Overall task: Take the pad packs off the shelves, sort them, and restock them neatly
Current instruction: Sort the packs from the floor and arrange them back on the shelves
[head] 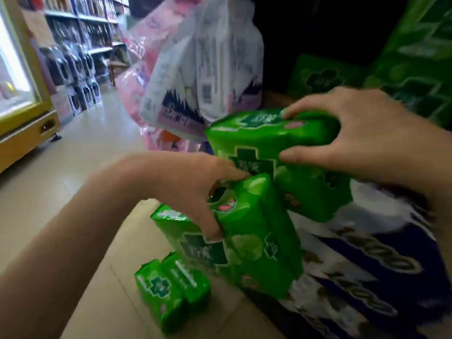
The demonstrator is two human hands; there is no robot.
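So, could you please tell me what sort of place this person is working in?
Most likely a small shop or supermarket aisle: stocked shelves line the far side, a yellow display fridge stands on the left, and packaged green pad packs sit among other wrapped goods.

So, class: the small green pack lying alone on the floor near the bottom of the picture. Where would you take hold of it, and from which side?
Take the small green pack across its two long sides, coming straight down from above. It lies flat on the floor with bare tile around it, so both long edges look free, and its narrow width should suit a thumb-and-finger grip.
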